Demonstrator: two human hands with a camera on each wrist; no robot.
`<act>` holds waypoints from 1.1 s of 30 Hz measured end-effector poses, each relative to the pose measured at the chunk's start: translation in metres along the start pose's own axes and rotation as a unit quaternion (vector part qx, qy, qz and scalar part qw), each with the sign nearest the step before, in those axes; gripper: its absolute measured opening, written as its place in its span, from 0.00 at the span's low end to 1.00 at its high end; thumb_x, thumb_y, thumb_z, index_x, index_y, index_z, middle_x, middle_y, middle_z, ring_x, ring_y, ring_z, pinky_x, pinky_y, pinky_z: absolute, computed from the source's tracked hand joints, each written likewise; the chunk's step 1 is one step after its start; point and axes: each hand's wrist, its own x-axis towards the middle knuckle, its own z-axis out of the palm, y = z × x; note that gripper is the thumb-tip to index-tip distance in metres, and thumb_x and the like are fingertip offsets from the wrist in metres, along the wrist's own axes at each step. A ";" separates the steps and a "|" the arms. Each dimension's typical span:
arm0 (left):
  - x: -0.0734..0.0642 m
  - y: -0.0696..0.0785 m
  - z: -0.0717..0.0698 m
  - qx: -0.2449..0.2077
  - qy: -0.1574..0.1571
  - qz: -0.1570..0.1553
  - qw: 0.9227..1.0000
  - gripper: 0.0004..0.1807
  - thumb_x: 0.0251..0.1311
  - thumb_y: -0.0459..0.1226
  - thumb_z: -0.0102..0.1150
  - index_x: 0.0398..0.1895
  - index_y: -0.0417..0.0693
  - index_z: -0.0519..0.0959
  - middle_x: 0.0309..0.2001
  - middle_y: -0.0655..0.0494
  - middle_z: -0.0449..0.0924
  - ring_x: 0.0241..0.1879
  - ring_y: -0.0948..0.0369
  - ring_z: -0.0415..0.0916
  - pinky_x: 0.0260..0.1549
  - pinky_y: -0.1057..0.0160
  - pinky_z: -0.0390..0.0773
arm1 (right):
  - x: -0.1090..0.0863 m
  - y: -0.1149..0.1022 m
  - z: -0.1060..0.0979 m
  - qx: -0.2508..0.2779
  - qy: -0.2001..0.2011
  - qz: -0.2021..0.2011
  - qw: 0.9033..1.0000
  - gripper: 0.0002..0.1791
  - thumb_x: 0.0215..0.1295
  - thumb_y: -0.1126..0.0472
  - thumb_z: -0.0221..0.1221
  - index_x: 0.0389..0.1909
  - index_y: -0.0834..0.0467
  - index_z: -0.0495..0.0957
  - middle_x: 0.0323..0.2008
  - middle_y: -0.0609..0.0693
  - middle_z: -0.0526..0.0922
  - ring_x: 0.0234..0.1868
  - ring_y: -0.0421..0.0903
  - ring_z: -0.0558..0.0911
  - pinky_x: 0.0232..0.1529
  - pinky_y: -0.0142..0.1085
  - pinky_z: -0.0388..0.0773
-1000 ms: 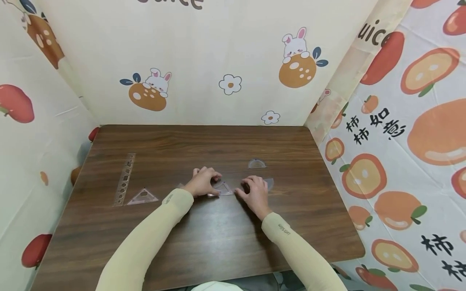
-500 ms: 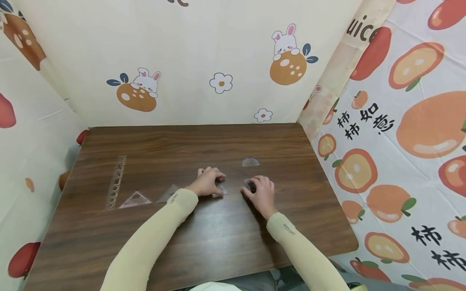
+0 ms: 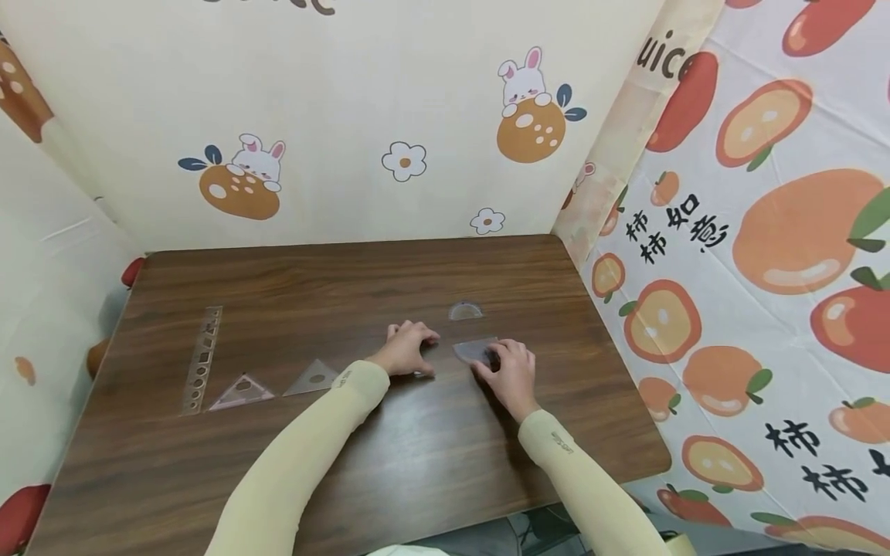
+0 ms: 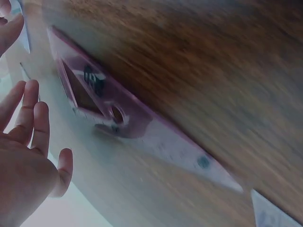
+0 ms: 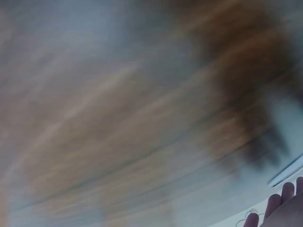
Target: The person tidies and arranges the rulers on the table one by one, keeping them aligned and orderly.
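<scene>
My right hand [image 3: 510,374] pinches a clear, bluish protractor [image 3: 475,351] at its right end, close over the table. In the blurred right wrist view, several fingertips [image 5: 279,203] show in the bottom corner, with a pale straight edge beside them. My left hand [image 3: 405,351] hovers with relaxed, spread fingers and holds nothing. A pinkish set square [image 4: 109,104] with triangular and round cutouts lies by it in the left wrist view; in the head view that hand hides most of it. Behind the hands lies a small clear protractor [image 3: 465,311].
On the left of the brown wooden table [image 3: 389,471] lie a clear ruler [image 3: 202,361] with a row of cutouts, a pinkish set square [image 3: 241,394] and a clear set square [image 3: 312,378]. Printed fabric walls [image 3: 327,93] stand behind and at both sides.
My right hand has turned the protractor from its right side to its left. My left hand has eased off the set square. The head view has shifted, sliding the scene left.
</scene>
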 end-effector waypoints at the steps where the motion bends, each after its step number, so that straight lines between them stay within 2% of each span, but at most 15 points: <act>1: 0.001 0.001 0.001 -0.001 0.001 0.001 1.000 0.38 0.35 0.46 0.79 0.56 0.50 0.78 0.51 0.55 0.78 0.51 0.55 0.67 0.54 0.47 0.55 | 0.000 0.002 -0.001 -0.002 -0.001 0.004 1.000 0.24 0.52 0.43 0.69 0.43 0.56 0.83 0.47 0.51 0.80 0.52 0.52 0.74 0.58 0.53 0.62; 6: 0.006 0.003 0.005 -0.018 0.011 0.005 1.000 0.41 0.35 0.45 0.80 0.59 0.49 0.76 0.55 0.54 0.77 0.54 0.54 0.67 0.55 0.47 0.56 | 0.000 0.004 -0.004 -0.008 -0.022 0.024 0.999 0.27 0.54 0.41 0.66 0.47 0.56 0.82 0.48 0.51 0.79 0.53 0.52 0.73 0.61 0.52 0.60; 11: 0.008 0.006 0.008 -0.030 0.004 0.008 1.000 0.42 0.36 0.44 0.79 0.61 0.49 0.74 0.58 0.53 0.76 0.56 0.53 0.67 0.56 0.48 0.57 | 0.001 0.002 -0.005 -0.013 -0.049 0.039 0.998 0.28 0.56 0.39 0.64 0.50 0.55 0.81 0.49 0.51 0.78 0.54 0.52 0.72 0.63 0.52 0.59; 19: 0.008 0.012 0.015 -0.040 -0.009 0.026 0.999 0.42 0.36 0.44 0.79 0.61 0.49 0.74 0.56 0.53 0.77 0.55 0.53 0.67 0.54 0.49 0.57 | 0.001 0.004 -0.001 -0.016 -0.056 0.052 0.997 0.29 0.60 0.38 0.60 0.52 0.56 0.80 0.49 0.52 0.80 0.55 0.52 0.73 0.64 0.51 0.58; 24: 0.007 0.015 0.020 -0.025 -0.025 0.029 0.999 0.41 0.38 0.45 0.78 0.61 0.51 0.73 0.55 0.57 0.78 0.53 0.56 0.67 0.54 0.51 0.58 | 0.002 0.004 0.000 -0.012 -0.065 0.056 0.996 0.28 0.62 0.38 0.58 0.52 0.56 0.79 0.50 0.52 0.79 0.56 0.52 0.73 0.64 0.50 0.58; 27: 0.006 0.017 0.023 -0.012 -0.038 0.043 0.998 0.41 0.38 0.46 0.78 0.61 0.52 0.73 0.52 0.60 0.78 0.51 0.58 0.68 0.54 0.52 0.58 | 0.003 0.004 0.000 -0.006 -0.066 0.057 0.996 0.28 0.62 0.39 0.58 0.52 0.56 0.79 0.51 0.52 0.79 0.57 0.52 0.72 0.64 0.51 0.58; 33: 0.003 0.025 0.026 -0.037 -0.084 0.072 0.993 0.44 0.39 0.45 0.78 0.63 0.46 0.70 0.52 0.59 0.79 0.51 0.59 0.67 0.53 0.53 0.57 | 0.008 0.002 0.001 -0.002 -0.058 0.052 0.997 0.26 0.63 0.41 0.58 0.51 0.57 0.79 0.51 0.54 0.80 0.56 0.53 0.73 0.63 0.53 0.59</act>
